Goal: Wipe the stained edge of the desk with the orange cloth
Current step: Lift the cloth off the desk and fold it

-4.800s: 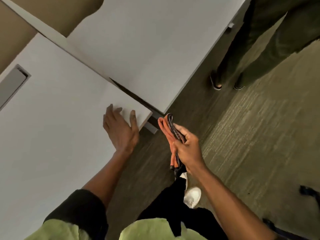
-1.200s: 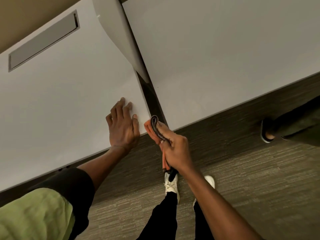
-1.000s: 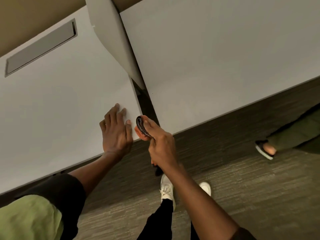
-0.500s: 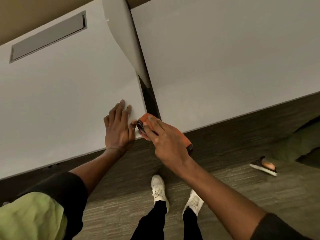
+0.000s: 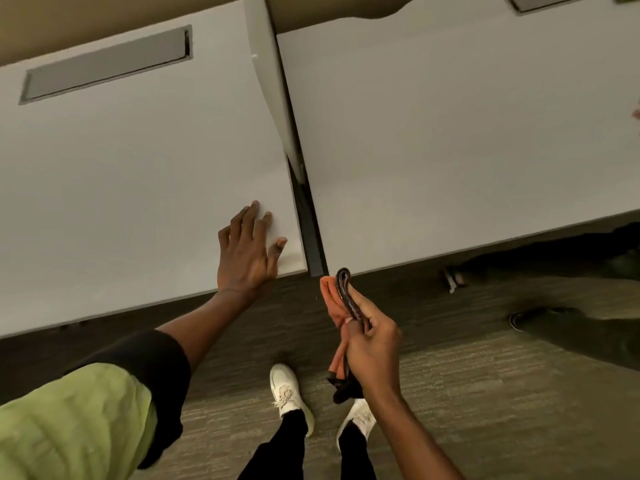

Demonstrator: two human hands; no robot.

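A person's left hand (image 5: 247,251) is pressing flat, fingers spread, on the white desk (image 5: 138,174) while the right hand (image 5: 372,344) is gripping the folded orange cloth (image 5: 330,296) just off the desk's corner (no stain discernible), risking a missed wipe.

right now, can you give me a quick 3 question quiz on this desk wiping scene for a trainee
1. True or false: the orange cloth is pressed flat on the left desk.
2. Which hand rests palm down on a desk top? A) left hand B) right hand C) neither
3. Fill in: the cloth's top end is held just below the dark ____ between the two desks.

Key
1. False: the right hand holds it folded in the air, off both desks, in front of their front edges.
2. A: it lies by the left desk's front right corner.
3. gap, with the right desk on its other side.
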